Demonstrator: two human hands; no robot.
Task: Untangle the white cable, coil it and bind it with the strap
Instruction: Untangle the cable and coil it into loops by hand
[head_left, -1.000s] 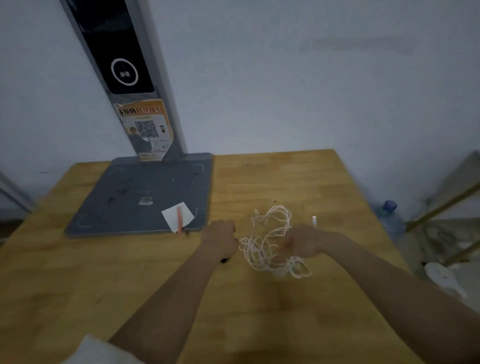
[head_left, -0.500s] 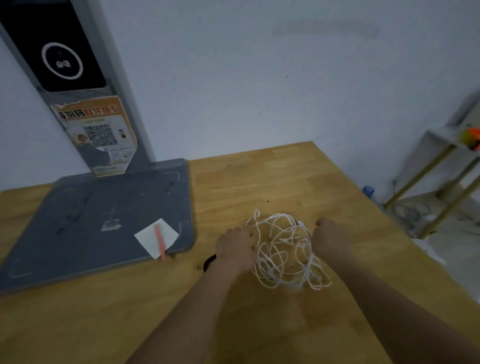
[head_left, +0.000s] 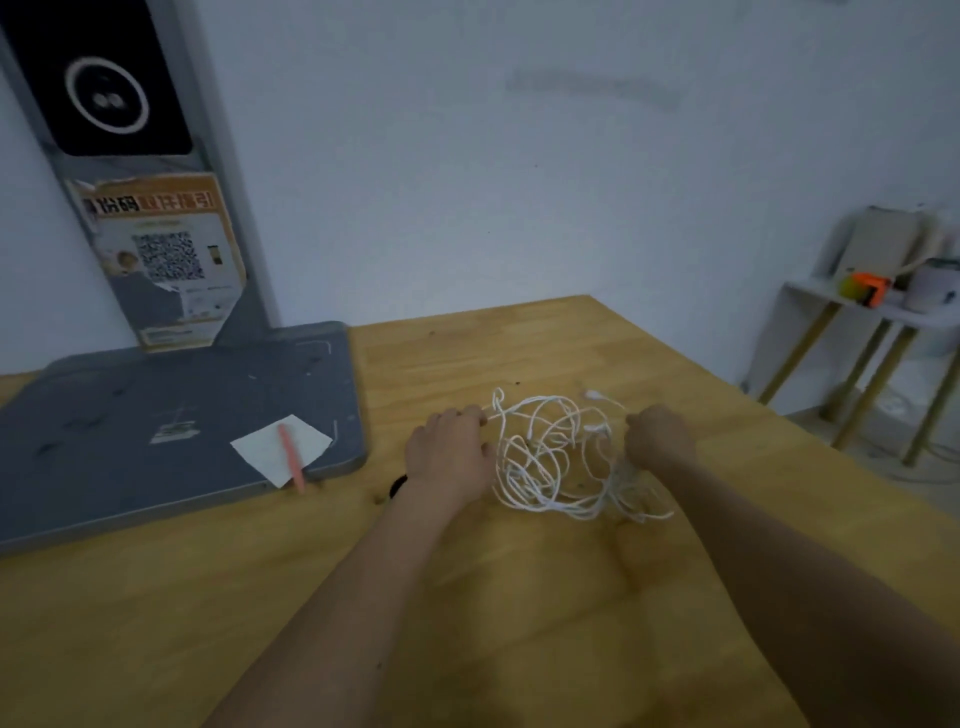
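Head view: white cable (head_left: 558, 457) lies in loose tangle on wooden desk (head_left: 519, 597), toward right edge. Left hand (head_left: 449, 454) pinches strand at tangle's left side; right hand (head_left: 657, 436) curls fingers round strands at right side. Dark strap (head_left: 397, 486) (mostly hidden) beside left wrist. Grey base plate (head_left: 156, 426) at desk's back-left corner.

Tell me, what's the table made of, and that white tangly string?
The table looks like wood with a smooth finish: yellow-brown planks and grain lines show. The white cable is probably plastic-coated wire, thin and bendy, holding springy loops; its core is hidden.
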